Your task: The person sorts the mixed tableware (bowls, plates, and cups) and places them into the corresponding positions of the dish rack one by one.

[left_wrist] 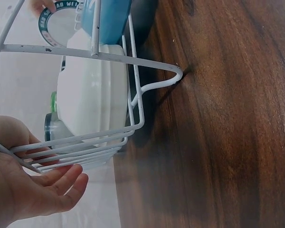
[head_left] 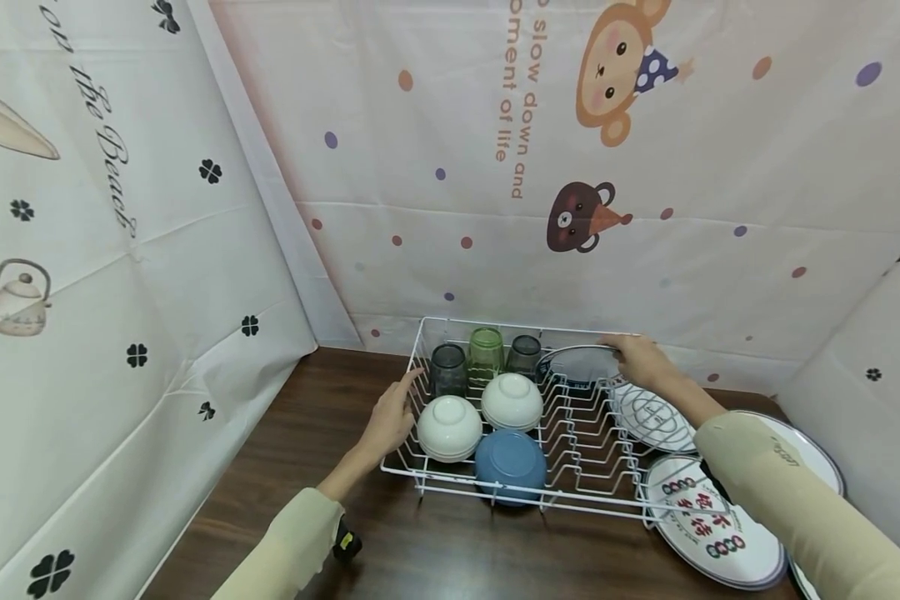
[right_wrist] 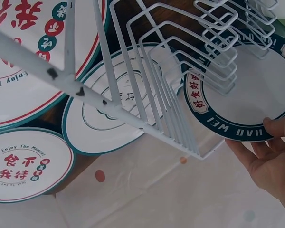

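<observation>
My left hand is at the left side of a white wire dish rack, gripping its top wire, with the thumb inside and fingertips outside. At the back of the rack, my right hand pinches the edge of a white plate, thumb on its face and fingers behind. This plate has a dark teal patterned rim and stands tilted among the rack's wire prongs. Two white bowls and a blue bowl sit upside down in the left half.
Two grey glasses and a green glass stand behind the bowls. Right of the rack, several plates lie on the brown wooden table, including a large red-lettered plate and a smaller plate. Printed cloth hangs behind.
</observation>
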The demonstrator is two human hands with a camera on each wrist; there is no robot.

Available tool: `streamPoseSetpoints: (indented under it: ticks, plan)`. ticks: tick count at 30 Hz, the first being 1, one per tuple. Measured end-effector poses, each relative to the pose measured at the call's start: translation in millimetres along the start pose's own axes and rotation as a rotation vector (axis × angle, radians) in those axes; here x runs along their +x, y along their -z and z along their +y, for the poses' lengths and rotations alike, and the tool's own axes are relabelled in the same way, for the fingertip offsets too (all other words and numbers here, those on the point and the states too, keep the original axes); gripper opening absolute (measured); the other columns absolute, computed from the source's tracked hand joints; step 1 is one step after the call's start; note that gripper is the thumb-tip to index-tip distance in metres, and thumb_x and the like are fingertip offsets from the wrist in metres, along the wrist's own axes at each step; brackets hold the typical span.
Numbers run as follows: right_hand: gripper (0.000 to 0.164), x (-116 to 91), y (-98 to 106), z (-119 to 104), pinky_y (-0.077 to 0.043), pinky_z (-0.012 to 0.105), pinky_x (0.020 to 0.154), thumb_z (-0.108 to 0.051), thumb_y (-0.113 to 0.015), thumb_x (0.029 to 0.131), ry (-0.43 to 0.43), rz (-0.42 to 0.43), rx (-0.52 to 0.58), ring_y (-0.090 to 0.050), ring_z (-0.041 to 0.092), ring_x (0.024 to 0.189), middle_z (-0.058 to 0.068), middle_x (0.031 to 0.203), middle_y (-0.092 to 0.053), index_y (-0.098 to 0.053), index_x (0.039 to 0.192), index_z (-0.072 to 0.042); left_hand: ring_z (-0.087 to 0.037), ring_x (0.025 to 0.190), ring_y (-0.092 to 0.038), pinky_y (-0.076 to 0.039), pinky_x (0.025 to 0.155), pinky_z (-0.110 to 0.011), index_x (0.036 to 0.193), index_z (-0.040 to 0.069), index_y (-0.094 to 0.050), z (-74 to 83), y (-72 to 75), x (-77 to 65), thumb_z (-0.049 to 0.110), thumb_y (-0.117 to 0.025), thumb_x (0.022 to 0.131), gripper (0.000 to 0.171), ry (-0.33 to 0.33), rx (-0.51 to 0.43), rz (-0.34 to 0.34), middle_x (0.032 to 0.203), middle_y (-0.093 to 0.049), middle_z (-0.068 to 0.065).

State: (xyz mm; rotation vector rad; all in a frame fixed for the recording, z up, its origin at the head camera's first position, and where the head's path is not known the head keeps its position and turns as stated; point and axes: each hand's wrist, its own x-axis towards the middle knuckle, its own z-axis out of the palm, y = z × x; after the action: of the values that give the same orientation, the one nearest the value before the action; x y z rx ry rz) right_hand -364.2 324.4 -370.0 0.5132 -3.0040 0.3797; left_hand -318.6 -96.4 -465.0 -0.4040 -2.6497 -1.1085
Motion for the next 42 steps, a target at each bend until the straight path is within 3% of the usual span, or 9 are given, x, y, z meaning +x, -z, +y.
streamPoseSetpoints:
  ticks: [5, 12, 15, 22, 28, 35, 42]
  plan:
    - [0.040, -2, 1, 0, -0.050, 0.047, 0.072, 0.013, -0.047, 0.093, 0.039, 0.032, -0.006, -0.068, 0.040, 0.092, 0.032, 0.121, -0.068, -0.065, 0.129, 0.006, -0.030, 0.092, -0.060, -0.050, 0.079, -0.047, 0.147, 0.009, -0.050, -0.1, -1.2, 0.2, -0.016, -0.048, 0.084, 0.067, 0.002, 0.001, 0.000, 0.112, -0.065, -0.022]
    - [0.037, -2, 3, 1, -0.041, 0.036, 0.060, 0.009, -0.049, 0.097, -0.020, 0.026, 0.005, -0.058, 0.026, 0.069, 0.031, 0.109, -0.071, -0.063, 0.130, 0.005, -0.028, 0.090, -0.060, -0.050, 0.077, -0.045, 0.146, 0.009, -0.051, 1.7, -1.9, -1.7, -0.015, -0.047, 0.085, 0.066, -0.001, -0.002, -0.004, 0.111, -0.065, -0.022]
    - [0.031, -1, 2, 3, -0.042, 0.035, 0.058, 0.008, -0.052, 0.097, -0.036, 0.040, -0.027, -0.063, 0.029, 0.073, 0.029, 0.105, -0.072, -0.065, 0.125, 0.005, -0.028, 0.090, -0.059, -0.049, 0.077, -0.045, 0.146, 0.009, -0.050, 3.3, -3.3, -2.2, -0.015, -0.048, 0.085, 0.066, 0.000, -0.012, -0.016, 0.112, -0.065, -0.022]
    - [0.035, -1, 3, 11, -0.051, 0.043, 0.061, 0.005, -0.054, 0.097, -0.102, 0.045, -0.067, -0.069, 0.046, 0.094, 0.032, 0.114, -0.069, -0.062, 0.131, 0.005, -0.026, 0.090, -0.058, -0.049, 0.078, -0.044, 0.147, 0.008, -0.050, 8.6, -8.5, -2.4, -0.015, -0.048, 0.086, 0.065, -0.011, -0.024, -0.032, 0.112, -0.065, -0.022]
    - [0.034, -2, 8, 17, -0.050, 0.043, 0.061, 0.004, -0.053, 0.099, -0.128, 0.038, -0.084, -0.069, 0.042, 0.087, 0.032, 0.111, -0.069, -0.061, 0.132, 0.005, -0.028, 0.092, -0.059, -0.049, 0.080, -0.045, 0.145, 0.005, -0.050, 13.3, -14.0, -2.4, -0.013, -0.048, 0.088, 0.060, -0.006, -0.037, -0.029, 0.112, -0.066, -0.021]
    - [0.037, -7, 13, 27, -0.053, 0.048, 0.065, 0.003, -0.050, 0.100, -0.180, 0.007, -0.116, -0.068, 0.047, 0.094, 0.035, 0.114, -0.066, -0.055, 0.136, 0.007, -0.028, 0.093, -0.061, -0.051, 0.082, -0.047, 0.143, -0.001, -0.049, 19.6, -20.1, -0.7, -0.012, -0.046, 0.088, 0.056, -0.041, -0.041, -0.041, 0.112, -0.066, -0.021]
    - [0.038, -6, 16, 25, -0.054, 0.055, 0.074, 0.002, -0.049, 0.100, -0.164, -0.002, -0.097, -0.067, 0.050, 0.098, 0.035, 0.115, -0.066, -0.053, 0.137, 0.008, -0.028, 0.092, -0.059, -0.050, 0.080, -0.044, 0.142, -0.002, -0.050, 21.4, -16.3, 0.0, -0.013, -0.047, 0.088, 0.056, -0.032, -0.048, -0.028, 0.111, -0.066, -0.021]
